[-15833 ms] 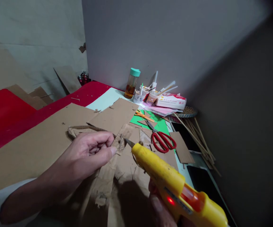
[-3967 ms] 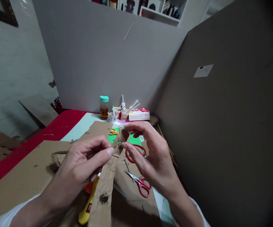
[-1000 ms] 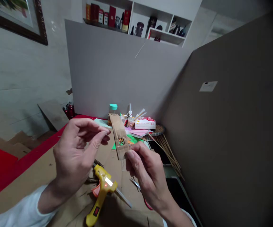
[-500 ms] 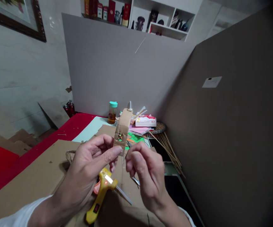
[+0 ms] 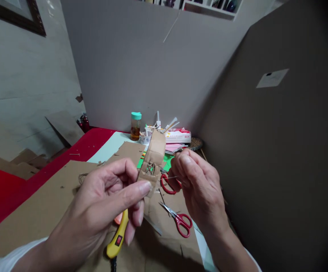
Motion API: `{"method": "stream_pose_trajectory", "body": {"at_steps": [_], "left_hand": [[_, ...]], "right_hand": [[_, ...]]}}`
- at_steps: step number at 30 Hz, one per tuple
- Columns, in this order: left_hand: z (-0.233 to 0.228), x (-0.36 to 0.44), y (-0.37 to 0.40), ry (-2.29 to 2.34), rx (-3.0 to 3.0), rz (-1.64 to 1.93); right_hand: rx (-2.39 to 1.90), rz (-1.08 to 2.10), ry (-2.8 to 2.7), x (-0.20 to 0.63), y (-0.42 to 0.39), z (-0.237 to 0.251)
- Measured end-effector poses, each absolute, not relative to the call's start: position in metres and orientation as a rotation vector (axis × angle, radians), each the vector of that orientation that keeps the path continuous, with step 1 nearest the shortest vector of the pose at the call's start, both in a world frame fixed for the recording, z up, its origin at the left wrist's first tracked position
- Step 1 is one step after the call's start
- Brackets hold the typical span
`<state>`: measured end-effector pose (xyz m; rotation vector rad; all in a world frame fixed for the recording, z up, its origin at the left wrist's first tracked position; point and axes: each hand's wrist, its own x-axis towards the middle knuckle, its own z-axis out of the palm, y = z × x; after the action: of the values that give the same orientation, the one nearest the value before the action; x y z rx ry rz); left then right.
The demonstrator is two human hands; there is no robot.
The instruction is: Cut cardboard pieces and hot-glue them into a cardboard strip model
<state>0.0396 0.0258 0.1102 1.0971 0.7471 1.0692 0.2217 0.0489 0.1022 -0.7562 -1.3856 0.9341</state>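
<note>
My left hand (image 5: pixel 104 204) pinches the lower end of a small bent cardboard piece (image 5: pixel 156 145) between thumb and fingers. The piece stands upright and has a ragged cut-out with thin strands across it. To its right, my right hand (image 5: pixel 199 185) is closed with its fingertips together. A thin pale strand (image 5: pixel 169 177) runs from near the cardboard to those fingertips. Partly hidden under my left hand lies a yellow glue gun (image 5: pixel 118 241). Small red-handled scissors (image 5: pixel 181 223) lie below my right hand, which partly covers another red scissor handle (image 5: pixel 164 184).
Cardboard sheets (image 5: pixel 50 196) cover much of the table, over a red cloth (image 5: pixel 95 141). At the back stand a teal-lidded bottle (image 5: pixel 136 126) and a tissue pack (image 5: pixel 181 136). Grey panels (image 5: pixel 124 68) wall off the back and right side.
The right hand has moved right, away from the cardboard, and the strand now shows between them. The view has tipped downward. The small scissors have come into fuller sight.
</note>
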Motion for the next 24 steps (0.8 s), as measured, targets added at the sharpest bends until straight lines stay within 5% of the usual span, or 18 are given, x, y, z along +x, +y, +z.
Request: {"method": "stream_pose_trajectory", "body": {"at_steps": [18, 24], "left_hand": [[0.120, 0.031, 0.032, 0.756, 1.079, 1.226], [0.111, 0.031, 0.036, 0.775, 1.084, 1.222]], "right_hand": [[-0.668, 0.954, -1.416, 0.220, 0.056, 0.103], [-0.712, 1.182, -1.437, 0.210, 0.055, 0.104]]}}
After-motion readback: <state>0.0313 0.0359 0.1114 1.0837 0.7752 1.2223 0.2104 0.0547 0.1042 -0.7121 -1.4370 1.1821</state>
